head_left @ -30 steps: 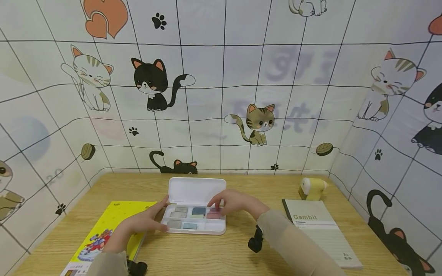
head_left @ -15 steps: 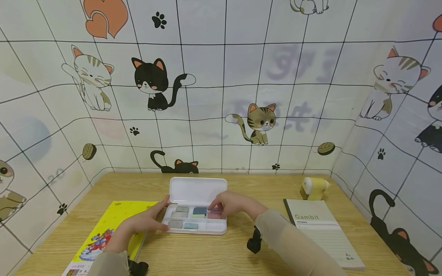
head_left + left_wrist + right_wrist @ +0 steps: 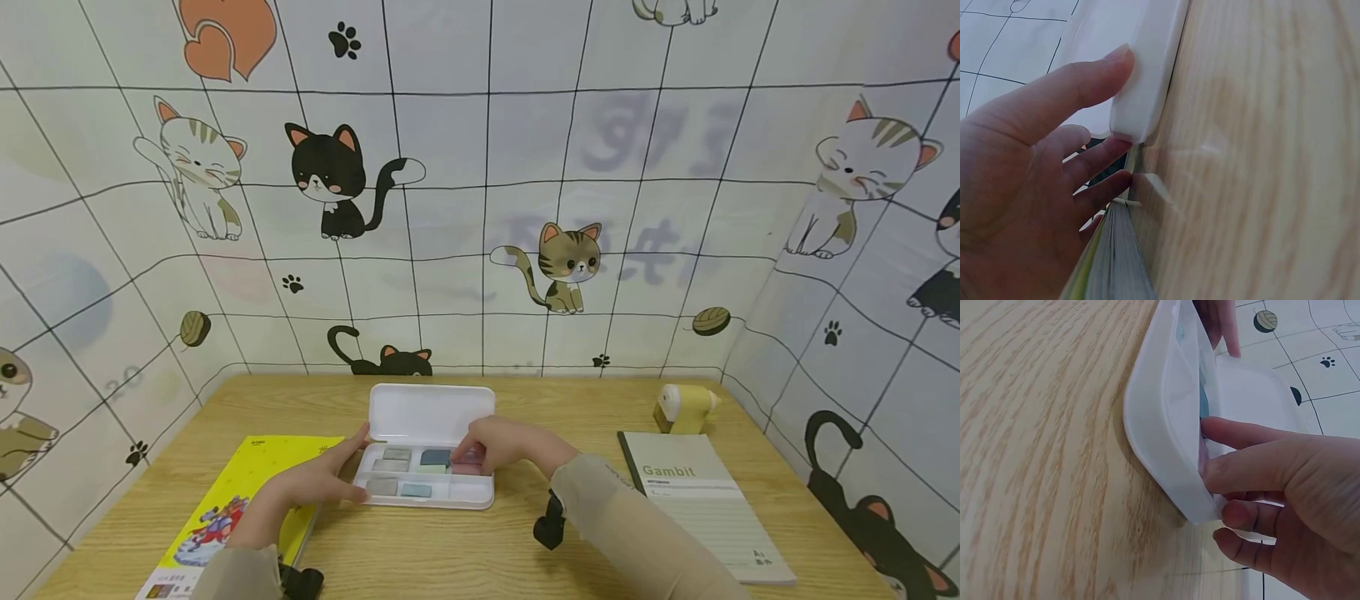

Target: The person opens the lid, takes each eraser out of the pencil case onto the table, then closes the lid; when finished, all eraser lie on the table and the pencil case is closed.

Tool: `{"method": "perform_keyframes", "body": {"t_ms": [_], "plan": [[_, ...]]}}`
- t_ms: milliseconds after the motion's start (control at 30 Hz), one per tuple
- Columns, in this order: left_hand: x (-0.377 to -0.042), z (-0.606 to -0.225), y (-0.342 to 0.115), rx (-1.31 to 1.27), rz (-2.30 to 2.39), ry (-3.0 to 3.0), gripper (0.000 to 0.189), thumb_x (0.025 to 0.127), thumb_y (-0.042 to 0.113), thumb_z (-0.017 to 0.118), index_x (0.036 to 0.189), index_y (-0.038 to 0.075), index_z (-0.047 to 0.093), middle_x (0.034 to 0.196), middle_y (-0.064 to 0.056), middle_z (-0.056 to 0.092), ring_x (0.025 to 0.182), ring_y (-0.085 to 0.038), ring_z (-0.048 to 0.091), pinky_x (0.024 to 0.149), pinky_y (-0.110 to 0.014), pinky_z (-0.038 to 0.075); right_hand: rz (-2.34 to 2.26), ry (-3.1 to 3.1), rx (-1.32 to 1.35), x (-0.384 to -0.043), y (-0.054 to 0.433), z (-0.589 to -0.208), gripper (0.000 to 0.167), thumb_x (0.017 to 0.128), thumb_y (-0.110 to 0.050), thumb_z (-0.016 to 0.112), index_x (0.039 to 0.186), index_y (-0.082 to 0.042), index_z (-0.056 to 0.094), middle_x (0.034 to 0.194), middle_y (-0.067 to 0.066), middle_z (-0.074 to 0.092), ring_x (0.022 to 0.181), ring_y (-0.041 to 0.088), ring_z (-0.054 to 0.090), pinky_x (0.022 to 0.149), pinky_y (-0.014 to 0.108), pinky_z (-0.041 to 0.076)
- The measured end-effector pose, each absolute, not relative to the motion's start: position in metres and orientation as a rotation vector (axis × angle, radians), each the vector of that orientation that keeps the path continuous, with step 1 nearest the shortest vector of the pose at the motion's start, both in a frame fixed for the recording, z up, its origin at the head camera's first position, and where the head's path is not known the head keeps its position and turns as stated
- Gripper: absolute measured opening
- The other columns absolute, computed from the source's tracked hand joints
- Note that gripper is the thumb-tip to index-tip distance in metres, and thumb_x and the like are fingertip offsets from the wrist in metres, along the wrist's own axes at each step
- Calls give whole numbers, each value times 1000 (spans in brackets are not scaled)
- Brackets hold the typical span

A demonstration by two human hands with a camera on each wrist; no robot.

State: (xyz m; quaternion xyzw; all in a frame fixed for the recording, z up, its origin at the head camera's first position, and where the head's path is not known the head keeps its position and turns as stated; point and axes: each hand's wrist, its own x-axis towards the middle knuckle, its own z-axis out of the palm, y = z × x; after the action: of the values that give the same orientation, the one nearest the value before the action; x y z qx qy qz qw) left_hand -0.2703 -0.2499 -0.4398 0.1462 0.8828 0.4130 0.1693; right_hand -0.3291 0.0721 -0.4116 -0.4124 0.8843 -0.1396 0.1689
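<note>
A white plastic case (image 3: 431, 503) lies on the table with its lid (image 3: 431, 412) raised. Small flat blocks fill its compartments: grey ones (image 3: 382, 486) at left, a dark blue one (image 3: 435, 457) and a light blue one (image 3: 416, 491) in the middle, pink ones (image 3: 467, 469) at right. My left hand (image 3: 315, 482) holds the case's left end, thumb at the front corner, fingers toward the back. With thumb and index finger down in the right rear compartment, my right hand (image 3: 502, 442) pinches a pink block, mostly hidden by the fingers; its other fingers are loosely bent outside the case.
A yellow book (image 3: 251, 467) lies under the left forearm. To the right are a Gambit notebook (image 3: 697, 492), partly behind the right sleeve, and a small yellow and white device (image 3: 684, 408) behind it. A cat-patterned cloth (image 3: 450, 208) stands around the wooden table (image 3: 405, 550).
The right thumb and index finger have sunk slightly deeper around the pink blocks. My left hand stays at the case's end. The whole view has shifted a little.
</note>
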Motion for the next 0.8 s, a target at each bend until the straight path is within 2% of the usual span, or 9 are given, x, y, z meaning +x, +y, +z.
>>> {"method": "perform_keyframes", "body": {"t_ms": [233,467,800], "plan": [[-270,-441,-251,426,1172,2503,109,77,25,81,157,15,8,157,-19,21,143,-40,11,111,-64,9,-384,2512,-1156,-330,72,-413,44,78,1,76,115,-22,74,78,-5,53,70,6,44,63,19,39],[-270,-440,-252,428,1179,2496,109,78,25,81,157,15,7,158,-20,19,144,-40,10,111,-63,9,-387,2489,-1211,-331,72,-411,42,77,2,76,114,-19,74,78,-3,53,70,7,43,62,19,38],[-273,-442,-252,451,1177,2491,108,78,24,80,157,16,7,157,-20,21,143,-40,10,111,-64,8,-361,2458,-1202,-335,70,-414,50,77,5,73,118,-25,72,80,-3,51,72,8,40,62,18,34]]}}
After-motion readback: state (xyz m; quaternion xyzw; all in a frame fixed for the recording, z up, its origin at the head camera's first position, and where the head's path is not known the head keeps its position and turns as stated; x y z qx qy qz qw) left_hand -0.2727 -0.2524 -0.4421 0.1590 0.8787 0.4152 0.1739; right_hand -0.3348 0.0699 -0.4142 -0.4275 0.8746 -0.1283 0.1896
